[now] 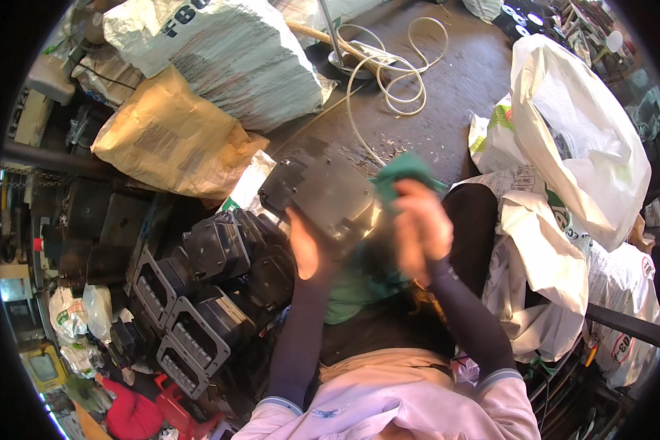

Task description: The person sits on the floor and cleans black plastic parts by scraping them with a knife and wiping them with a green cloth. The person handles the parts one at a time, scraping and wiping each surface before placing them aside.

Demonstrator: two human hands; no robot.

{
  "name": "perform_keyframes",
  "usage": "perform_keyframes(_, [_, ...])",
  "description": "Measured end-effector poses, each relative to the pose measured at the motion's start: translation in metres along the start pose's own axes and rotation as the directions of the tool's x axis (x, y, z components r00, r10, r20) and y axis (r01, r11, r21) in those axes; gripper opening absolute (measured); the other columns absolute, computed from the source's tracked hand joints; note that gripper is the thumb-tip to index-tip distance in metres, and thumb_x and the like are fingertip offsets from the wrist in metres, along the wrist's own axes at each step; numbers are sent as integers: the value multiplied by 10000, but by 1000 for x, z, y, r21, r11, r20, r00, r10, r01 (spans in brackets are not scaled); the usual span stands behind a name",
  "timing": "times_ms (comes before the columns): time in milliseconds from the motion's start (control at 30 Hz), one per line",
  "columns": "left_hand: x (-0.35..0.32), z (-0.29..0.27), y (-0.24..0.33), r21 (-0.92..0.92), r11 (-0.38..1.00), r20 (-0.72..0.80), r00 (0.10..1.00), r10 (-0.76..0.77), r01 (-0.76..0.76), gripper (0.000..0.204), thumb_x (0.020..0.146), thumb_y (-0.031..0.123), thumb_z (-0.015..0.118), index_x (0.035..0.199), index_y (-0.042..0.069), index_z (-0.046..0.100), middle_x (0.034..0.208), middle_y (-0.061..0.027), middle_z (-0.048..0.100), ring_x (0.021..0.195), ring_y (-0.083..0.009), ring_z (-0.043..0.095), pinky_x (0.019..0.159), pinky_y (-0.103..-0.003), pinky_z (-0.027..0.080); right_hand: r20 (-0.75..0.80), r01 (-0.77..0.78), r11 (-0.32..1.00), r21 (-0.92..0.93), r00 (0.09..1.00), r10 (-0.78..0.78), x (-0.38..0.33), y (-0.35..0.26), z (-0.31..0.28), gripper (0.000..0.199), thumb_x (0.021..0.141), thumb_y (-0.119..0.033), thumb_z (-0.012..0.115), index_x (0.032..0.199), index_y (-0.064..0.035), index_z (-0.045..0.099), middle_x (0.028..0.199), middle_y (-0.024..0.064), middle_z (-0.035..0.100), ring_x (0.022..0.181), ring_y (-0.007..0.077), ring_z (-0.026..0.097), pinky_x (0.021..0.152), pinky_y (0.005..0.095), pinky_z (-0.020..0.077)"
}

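Observation:
My left hand (306,251) grips the near edge of a flat black plastic housing (321,192) and holds it up in front of me. My right hand (420,227) is blurred and closed around a green cloth (401,170), which presses against the housing's right edge. More green cloth (356,282) lies on my lap below the hands. Both forearms wear dark sleeves.
A pile of black plastic housings (202,293) lies at my left. A tan sack (170,139) and a large white sack (231,55) sit behind it. White sacks (572,139) stand at right. Coiled white cord (392,73) lies on the concrete floor (462,81).

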State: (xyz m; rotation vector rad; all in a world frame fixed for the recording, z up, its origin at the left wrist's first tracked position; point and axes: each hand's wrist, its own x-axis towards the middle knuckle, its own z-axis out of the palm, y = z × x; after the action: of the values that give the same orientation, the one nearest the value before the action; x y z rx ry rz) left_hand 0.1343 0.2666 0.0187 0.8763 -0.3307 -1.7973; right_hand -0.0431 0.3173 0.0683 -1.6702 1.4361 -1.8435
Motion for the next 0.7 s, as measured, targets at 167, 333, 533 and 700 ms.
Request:
perform_keyframes(167, [20, -40, -5, 33, 999, 308, 951, -6, -5, 570, 1056, 502, 351, 1357, 42, 501, 1280, -78, 593, 1141, -213, 563, 1024, -340, 430, 406, 321, 900, -295, 895, -186, -33, -18, 46, 573, 782, -179, 741, 1312, -37, 574, 1345, 157, 572, 1320, 358, 491, 1157, 504, 265])
perform_keyframes(333, [10, -34, -7, 182, 965, 149, 975, 166, -192, 551, 1056, 490, 365, 1344, 43, 507, 1250, -76, 598, 1121, -223, 570, 1018, -345, 427, 483, 234, 927, -294, 873, -67, -59, -8, 33, 639, 808, -266, 736, 1373, -42, 538, 1384, 175, 532, 1363, 366, 434, 1168, 523, 239])
perform_keyframes(533, [12, -25, -1, -26, 1000, 8, 1000, 17, -17, 518, 1073, 437, 340, 1344, 26, 502, 1263, -82, 586, 1108, -218, 583, 980, -369, 467, 344, 122, 912, -392, 939, 22, -66, -9, 15, 488, 809, -148, 711, 1254, 15, 594, 1262, 201, 579, 1235, 384, 525, 1103, 547, 318])
perform_keyframes(700, [16, -54, -4, 147, 979, 155, 981, 116, -139, 507, 1078, 418, 338, 1362, 25, 491, 1261, -89, 582, 1114, -206, 588, 976, -344, 479, 151, 18, 966, -257, 988, 21, -48, 10, 16, 270, 770, 26, 707, 1031, 27, 636, 1138, 186, 613, 1127, 406, 582, 967, 481, 452])
